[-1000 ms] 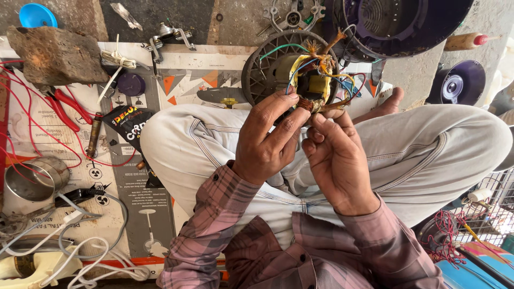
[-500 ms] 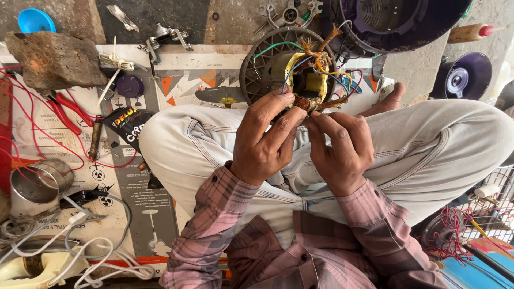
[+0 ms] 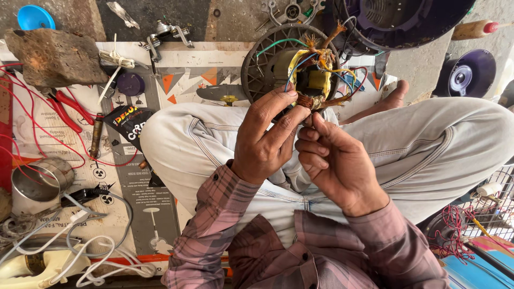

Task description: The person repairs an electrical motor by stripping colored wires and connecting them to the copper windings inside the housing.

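The person sat cross-legged, both forearms in plaid sleeves raised over the lap. The left hand (image 3: 265, 142) was tilted upward, its thumb and forefinger closed together at the lower edge of a fan motor (image 3: 300, 75), pinching what looked like a thin wire end, though the wire itself was too small to make out clearly. The right hand (image 3: 334, 160) sat just beside it, fingers curled inward, with the forefinger and thumb pressed together near the same spot, touching the left fingertips.

The fan motor rested on the knees, just above both hands: one round grey ribbed housing with one yellow-wrapped copper winding and several coloured leads, among them green, blue, yellow and red.

On the printed cardboard sheet (image 3: 134, 214) to the left lay one pair of red-handled pliers (image 3: 69, 107), one screwdriver with a brown handle (image 3: 96, 136), one metal tin (image 3: 37, 184), one loose red wire (image 3: 32, 123) looping across the sheet and one tangle of white cable (image 3: 96, 257). One rough stone block (image 3: 56, 56) and one blue cap (image 3: 35, 17) lay at the upper left. Two purple fan parts lay at the upper right: a large housing (image 3: 407, 21) and a smaller round disc (image 3: 471, 72). One wire fan guard (image 3: 492, 208) showed at the lower right.
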